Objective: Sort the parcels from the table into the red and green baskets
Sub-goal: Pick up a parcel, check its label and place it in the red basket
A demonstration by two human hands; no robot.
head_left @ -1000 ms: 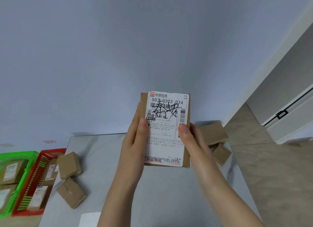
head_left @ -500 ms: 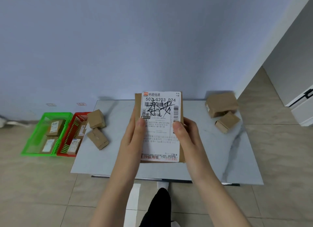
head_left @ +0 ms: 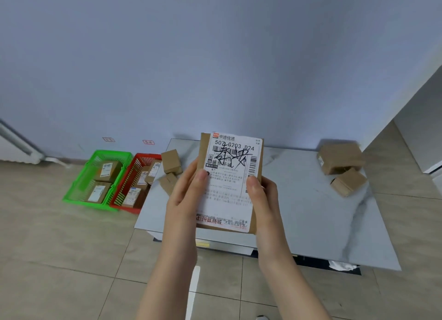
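— Where was the parcel (head_left: pixel 228 200)?
— Above the table (head_left: pixel 311 212), my left hand (head_left: pixel 185 197) and right hand (head_left: pixel 262 195) gripping its sides. I was checking the label (head_left: pixel 235 152), I judged; next, choosing the red basket (head_left: pixel 148 155) or the green basket (head_left: pixel 112 151).

One wide-angle head camera looks forward and down from standing height, just before the near edge of the table (head_left: pixel 311 212), facing the blue wall (head_left: pixel 215 56) behind it.
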